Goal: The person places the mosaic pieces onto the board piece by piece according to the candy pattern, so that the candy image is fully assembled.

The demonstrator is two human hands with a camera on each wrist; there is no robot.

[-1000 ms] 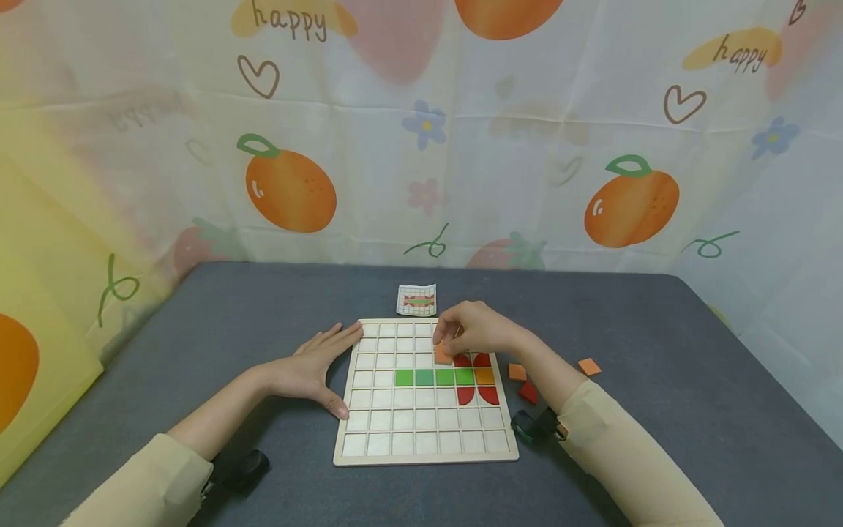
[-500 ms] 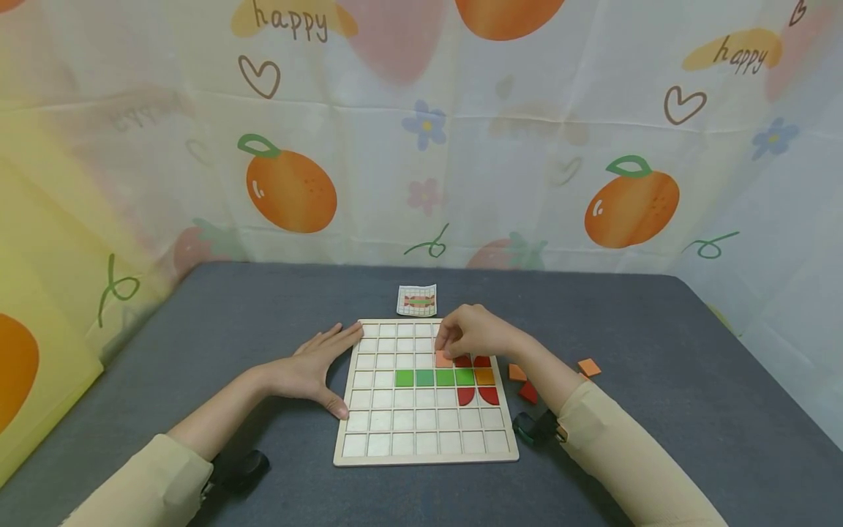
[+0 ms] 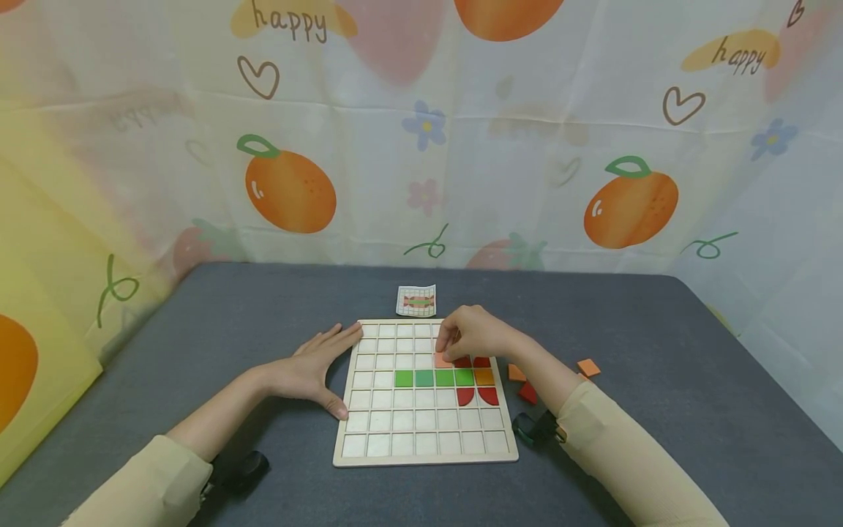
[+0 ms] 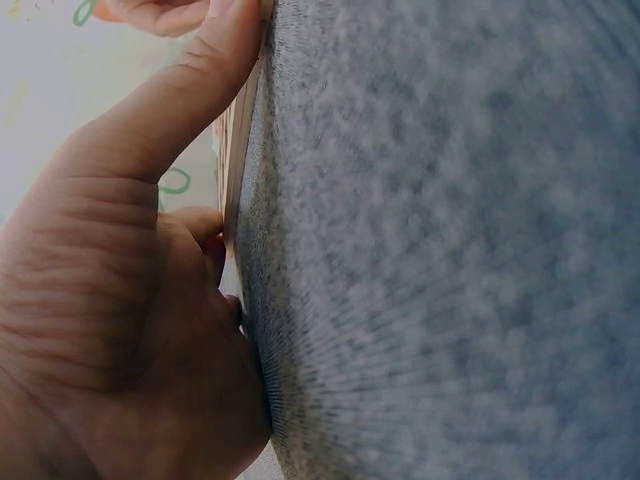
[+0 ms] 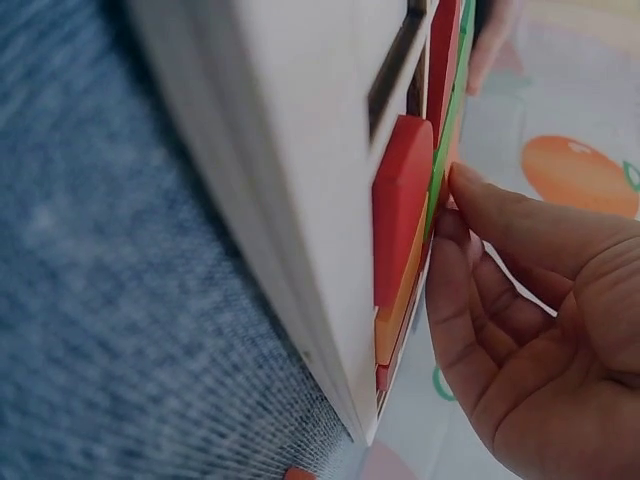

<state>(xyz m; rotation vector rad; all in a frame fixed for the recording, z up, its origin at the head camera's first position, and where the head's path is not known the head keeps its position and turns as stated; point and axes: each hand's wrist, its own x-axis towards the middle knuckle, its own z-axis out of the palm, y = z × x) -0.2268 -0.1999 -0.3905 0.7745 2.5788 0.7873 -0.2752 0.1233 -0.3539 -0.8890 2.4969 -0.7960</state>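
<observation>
A white gridded board (image 3: pixel 424 461) lies on the dark table. My left hand (image 3: pixel 306 372) is spread along its left side, with thumb and fingers at the edge; in the left wrist view the thumb (image 4: pixel 205 75) reaches that edge. My right hand (image 3: pixel 477 331) pinches a light orange square tile (image 3: pixel 442 361) with curled fingers, low over a square just above the green row. Green tiles (image 3: pixel 444 378) lie in a row, ending at an orange tile (image 3: pixel 484 376) on the right. Red rounded pieces (image 3: pixel 465 396) sit above and below that end.
A small printed pattern card (image 3: pixel 416 301) lies beyond the board's far edge. To the right of the board are a loose orange tile (image 3: pixel 516 372), a red piece (image 3: pixel 528 392) and another orange tile (image 3: pixel 589 367), near the right forearm. A patterned curtain (image 3: pixel 369 132) hangs behind the table.
The right hand has lowered slightly toward me, and its light orange tile now lies flatter in the square above the green row. The left hand stays in place.
</observation>
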